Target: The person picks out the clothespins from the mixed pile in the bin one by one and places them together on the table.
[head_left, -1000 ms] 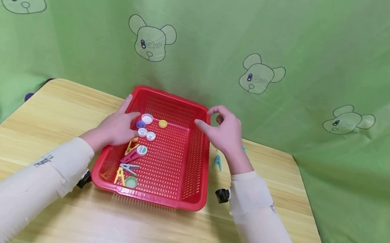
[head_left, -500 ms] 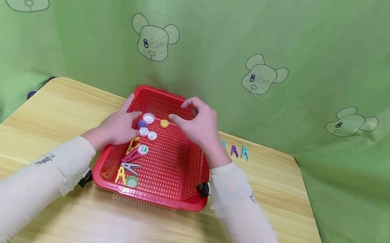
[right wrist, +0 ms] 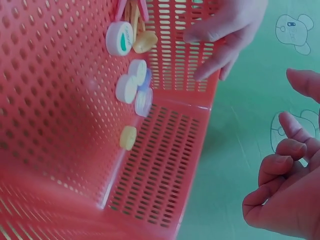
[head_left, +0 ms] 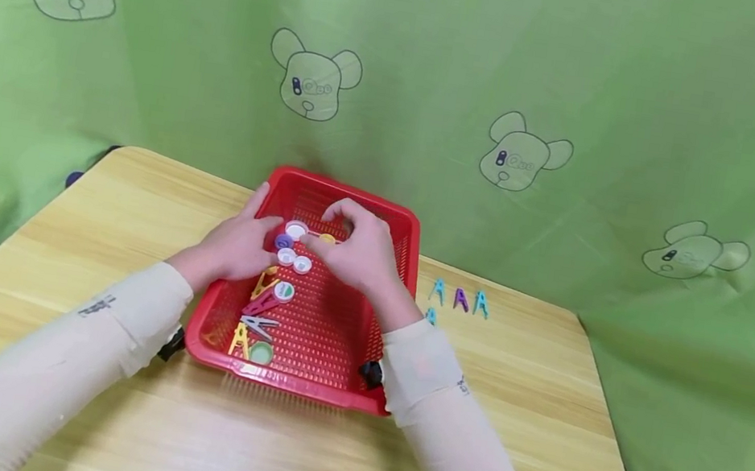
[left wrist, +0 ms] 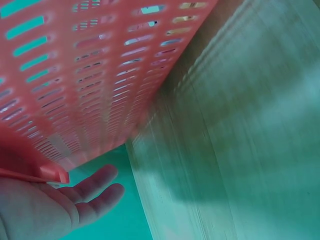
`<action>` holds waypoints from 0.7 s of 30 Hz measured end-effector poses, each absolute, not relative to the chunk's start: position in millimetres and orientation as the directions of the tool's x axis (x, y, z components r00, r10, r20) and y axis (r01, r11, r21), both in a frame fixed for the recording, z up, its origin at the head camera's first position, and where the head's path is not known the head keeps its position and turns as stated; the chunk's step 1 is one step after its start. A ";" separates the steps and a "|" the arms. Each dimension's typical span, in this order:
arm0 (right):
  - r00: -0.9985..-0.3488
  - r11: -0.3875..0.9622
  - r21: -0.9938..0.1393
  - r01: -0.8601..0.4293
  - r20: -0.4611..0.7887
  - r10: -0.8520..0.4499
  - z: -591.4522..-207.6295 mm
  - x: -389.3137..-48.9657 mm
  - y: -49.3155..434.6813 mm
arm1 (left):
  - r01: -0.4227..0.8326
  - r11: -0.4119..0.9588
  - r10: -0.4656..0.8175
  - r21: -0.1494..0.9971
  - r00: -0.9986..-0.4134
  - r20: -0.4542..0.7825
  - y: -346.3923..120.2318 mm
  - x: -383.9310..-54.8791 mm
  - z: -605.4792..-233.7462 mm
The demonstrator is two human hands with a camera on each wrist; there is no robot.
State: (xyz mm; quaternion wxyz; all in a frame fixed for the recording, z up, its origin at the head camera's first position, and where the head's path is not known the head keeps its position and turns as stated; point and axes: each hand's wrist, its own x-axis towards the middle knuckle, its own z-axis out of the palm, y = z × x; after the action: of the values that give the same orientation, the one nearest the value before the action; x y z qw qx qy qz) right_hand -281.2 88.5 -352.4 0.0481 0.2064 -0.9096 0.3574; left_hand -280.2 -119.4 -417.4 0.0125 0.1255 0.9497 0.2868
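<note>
A red mesh basket [head_left: 310,395] stands on the table, with my left hand [head_left: 235,247] gripping its left rim. The thumb side is inside the basket; two fingertips [left wrist: 114,192] show outside the wall in the left wrist view. Over the far half hovers my right hand [head_left: 362,253], thumb and index finger apart, nothing seen between them. Below and beside it lie a yellow bottle cap [head_left: 327,239], a purple cap [head_left: 284,242] and several white caps [right wrist: 126,89]. Nearer are a white-green cap [head_left: 284,292], yellow, pink and grey clothespins [head_left: 260,325], and a green cap [head_left: 261,352].
Right of the basket, blue clothespins [head_left: 481,303] and a purple clothespin [head_left: 460,300] lie on the wooden table [head_left: 514,402]. A green curtain [head_left: 413,94] hangs behind the table and along its right side.
My right hand has moved left from the basket's right rim to above the caps, uncovering the clothespins on the table. My left hand has kept its place at the left rim.
</note>
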 end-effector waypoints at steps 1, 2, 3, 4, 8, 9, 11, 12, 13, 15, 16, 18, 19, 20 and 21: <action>-0.909 0.652 -0.638 -0.410 0.231 -0.347 -354.8 -281.3 87.6 | 0.230 0.804 0.245 0.548 -0.968 0.047 -119.7 -280.4 -417.7; -0.908 0.646 -0.643 -0.412 0.228 -0.351 -357.5 -281.5 86.8 | 0.229 0.804 0.244 0.548 -0.969 0.046 -119.9 -280.3 -417.8; -0.906 0.636 -0.650 -0.415 0.229 -0.357 -360.1 -281.7 85.9 | 0.227 0.804 0.243 0.549 -0.969 0.045 -120.2 -280.3 -417.8; -0.902 0.627 -0.656 -0.420 0.229 -0.365 -362.4 -281.9 85.2 | 0.227 0.804 0.243 0.549 -0.969 0.045 -120.4 -280.2 -417.5; -0.893 0.606 -0.669 -0.431 0.219 -0.393 -372.9 -281.9 83.5 | 0.229 0.807 0.245 0.545 -0.969 0.045 -119.7 -280.5 -418.0; -0.893 0.605 -0.673 -0.427 0.207 -0.399 -375.4 -281.5 83.5 | 0.229 0.807 0.246 0.544 -0.968 0.043 -119.4 -280.6 -418.3; -0.892 0.604 -0.678 -0.420 0.187 -0.411 -380.2 -281.4 83.8 | 0.232 0.806 0.250 0.544 -0.967 0.041 -118.5 -280.9 -418.7; -0.892 0.601 -0.683 -0.415 0.176 -0.416 -382.2 -281.7 83.7 | 0.233 0.804 0.252 0.548 -0.967 0.041 -118.3 -280.9 -418.3; -0.891 0.599 -0.688 -0.411 0.164 -0.424 -384.0 -282.1 83.8 | 0.232 0.803 0.251 0.549 -0.967 0.040 -118.0 -281.0 -418.2; -0.888 0.593 -0.700 -0.397 0.130 -0.442 -387.3 -283.4 83.9 | 0.232 0.803 0.250 0.549 -0.967 0.042 -117.9 -281.6 -417.5; -0.883 0.589 -0.704 -0.396 0.116 -0.455 -388.9 -284.4 83.7 | 0.233 0.803 0.251 0.548 -0.967 0.044 -118.0 -281.9 -417.0; -0.868 0.587 -0.706 -0.396 0.080 -0.489 -392.0 -286.3 82.9 | 0.236 0.806 0.250 0.543 -0.967 0.049 -118.3 -282.7 -416.5; -0.859 0.591 -0.700 -0.401 0.062 -0.509 -393.8 -287.3 82.4 | 0.237 0.809 0.249 0.537 -0.967 0.052 -118.7 -283.1 -416.4; -0.846 0.590 -0.697 -0.408 0.046 -0.531 -395.5 -288.0 81.8 | 0.238 0.812 0.248 0.533 -0.967 0.053 -119.0 -283.6 -416.6; -0.833 0.588 -0.695 -0.414 0.029 -0.553 -397.3 -288.6 81.1 | 0.238 0.815 0.248 0.528 -0.967 0.054 -119.4 -283.7 -417.0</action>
State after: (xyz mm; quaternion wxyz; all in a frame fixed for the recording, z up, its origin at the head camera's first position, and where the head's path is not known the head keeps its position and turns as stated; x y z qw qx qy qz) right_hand -288.6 81.1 -397.3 -0.0954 0.2728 -0.8860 0.3626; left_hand -283.7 -119.4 -417.0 0.0086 0.1276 0.9526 0.2762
